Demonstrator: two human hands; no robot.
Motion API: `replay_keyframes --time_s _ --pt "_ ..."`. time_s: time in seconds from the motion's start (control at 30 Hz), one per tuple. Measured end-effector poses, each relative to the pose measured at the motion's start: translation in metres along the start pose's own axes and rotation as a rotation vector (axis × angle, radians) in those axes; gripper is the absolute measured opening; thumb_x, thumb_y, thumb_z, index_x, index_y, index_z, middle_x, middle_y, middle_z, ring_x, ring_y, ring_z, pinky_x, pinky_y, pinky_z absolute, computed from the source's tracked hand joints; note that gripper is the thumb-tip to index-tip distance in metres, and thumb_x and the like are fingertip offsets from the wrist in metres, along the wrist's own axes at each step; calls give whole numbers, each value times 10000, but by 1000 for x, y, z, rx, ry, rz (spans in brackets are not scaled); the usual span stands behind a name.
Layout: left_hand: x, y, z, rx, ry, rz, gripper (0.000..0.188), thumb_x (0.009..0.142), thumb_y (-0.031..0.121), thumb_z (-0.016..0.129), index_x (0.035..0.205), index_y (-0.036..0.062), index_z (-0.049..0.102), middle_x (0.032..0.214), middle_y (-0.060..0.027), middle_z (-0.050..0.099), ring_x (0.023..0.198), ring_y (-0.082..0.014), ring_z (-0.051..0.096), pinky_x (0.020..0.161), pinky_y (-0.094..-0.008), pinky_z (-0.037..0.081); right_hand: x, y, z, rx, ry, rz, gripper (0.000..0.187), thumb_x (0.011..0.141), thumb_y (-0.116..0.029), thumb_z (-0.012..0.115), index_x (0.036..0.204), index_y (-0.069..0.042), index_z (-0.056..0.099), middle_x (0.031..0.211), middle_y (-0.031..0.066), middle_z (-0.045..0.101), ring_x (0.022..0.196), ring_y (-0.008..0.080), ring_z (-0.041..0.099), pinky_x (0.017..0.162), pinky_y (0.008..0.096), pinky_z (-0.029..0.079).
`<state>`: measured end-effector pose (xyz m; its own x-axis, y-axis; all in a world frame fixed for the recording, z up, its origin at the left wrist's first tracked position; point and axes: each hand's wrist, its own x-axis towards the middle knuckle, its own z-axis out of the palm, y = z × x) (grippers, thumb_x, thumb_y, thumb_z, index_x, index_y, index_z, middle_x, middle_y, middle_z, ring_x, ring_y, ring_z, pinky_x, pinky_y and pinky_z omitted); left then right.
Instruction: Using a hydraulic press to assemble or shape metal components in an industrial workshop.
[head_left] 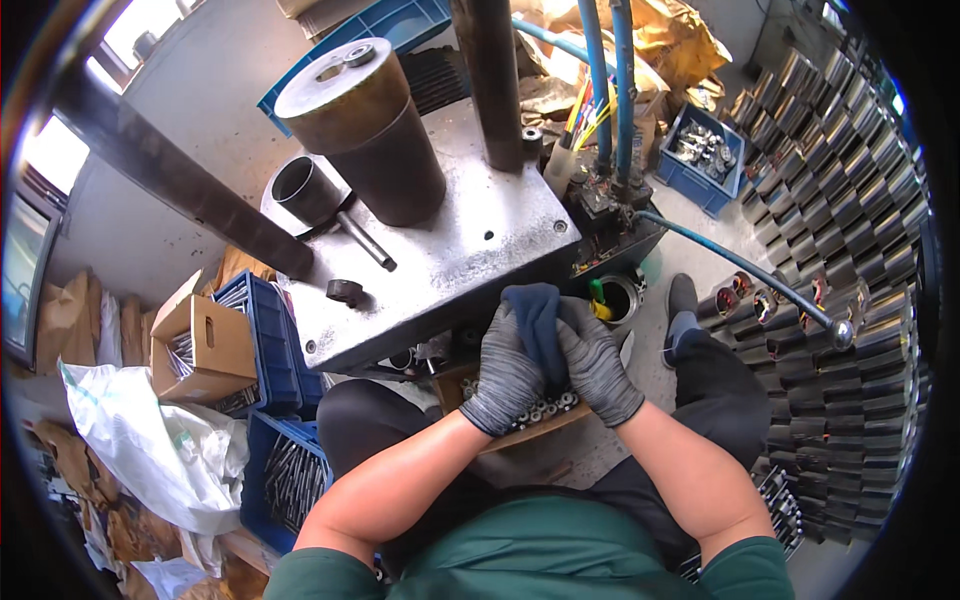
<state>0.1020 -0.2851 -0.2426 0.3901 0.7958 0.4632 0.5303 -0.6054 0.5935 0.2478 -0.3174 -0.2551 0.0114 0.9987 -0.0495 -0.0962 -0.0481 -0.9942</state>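
Both of my hands wear grey knitted gloves and meet in front of the metal press table (470, 240). A dark blue cloth (540, 325) hangs bunched between them. My left hand (507, 370) is closed on its left side, and my right hand (597, 365) grips the right side. Whether anything lies inside the cloth is hidden. Just below the hands, a cardboard box (528, 434) holds several small ring-shaped metal parts (550, 408), partly covered by the gloves and cloth.
On the press table stand a thick steel cylinder (385, 165), a short tube (305, 190), a rod (366, 240) and a small ring (345, 291). Blue crates (262, 340) of metal rods are at left. Stacked tubes (830, 390) fill the right; a blue lever (760, 275) juts toward them.
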Motion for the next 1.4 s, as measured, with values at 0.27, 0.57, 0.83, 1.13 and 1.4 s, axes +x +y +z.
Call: replay_keyframes --time_s 0.27,0.57,0.83,1.13,1.4 --pt "0 3 6 -147 16 -18 521 903 113 732 1392 40 569 1322 -164 629 1226 -325 626 1073 -401 498 -8 -9 4 6 161 -159 264 1080 -235 602 1216 -13 641 1069 95 683 995 170 641 916 340 521" --pt "-9 22 -7 -928 25 -413 575 873 1 803 1396 42 568 1363 -76 640 1242 -178 611 1090 -341 488 -8 -19 -8 -170 199 -304 223 1076 -190 577 1085 4 686 949 167 716 849 294 693 799 381 549" --pt "-13 19 -32 -986 -3 -379 476 864 78 848 1279 38 620 1263 -80 660 1169 -173 627 1032 -349 521 -1 -24 -27 -296 141 -330 219 1044 -196 616 1096 5 688 962 210 714 896 377 701 806 423 550" --pt "-3 26 -43 -673 39 -83 349 807 -10 813 1104 29 634 1182 -117 607 1092 -227 630 984 -347 518 2 -44 -66 -579 214 -234 220 952 -190 715 1094 -22 724 998 194 724 941 365 708 874 438 553" --pt "-13 9 -13 -582 -1 -301 377 835 -35 770 1145 44 570 1136 -86 609 1025 -171 624 902 -317 534 -25 -64 -15 376 33 -134 292 1060 -256 670 1249 -35 699 1137 49 722 1080 110 655 978 289 536"
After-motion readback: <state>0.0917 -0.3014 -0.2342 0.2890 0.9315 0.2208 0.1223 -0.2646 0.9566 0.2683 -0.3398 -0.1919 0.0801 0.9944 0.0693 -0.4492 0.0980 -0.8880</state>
